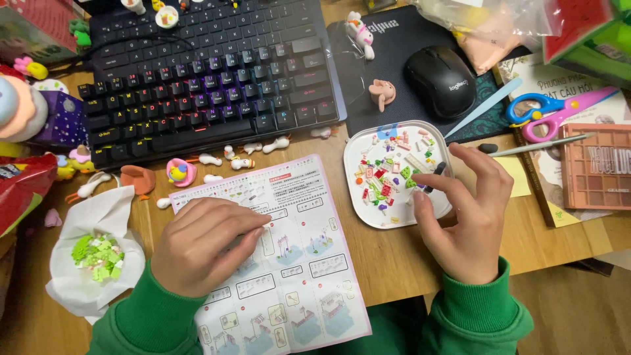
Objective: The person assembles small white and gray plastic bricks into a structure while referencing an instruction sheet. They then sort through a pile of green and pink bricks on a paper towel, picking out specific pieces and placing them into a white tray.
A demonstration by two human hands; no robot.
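The left hand (200, 243) lies flat, fingers loosely curled and holding nothing, on the folded paper instruction sheet with printed building diagrams (289, 263), which overhangs the near edge of the wooden desk (394, 263). The right hand (463, 210) hovers with spread, bent fingers over the white rounded-square plastic tray (368, 217) of tiny coloured building bricks (384, 181), just right of the sheet; whether its fingertips pinch a brick cannot be told.

White square tray (368, 217) on desk, scattered tiny coloured bricks (384, 177); instruction leaflet (296, 263) flat beside it.
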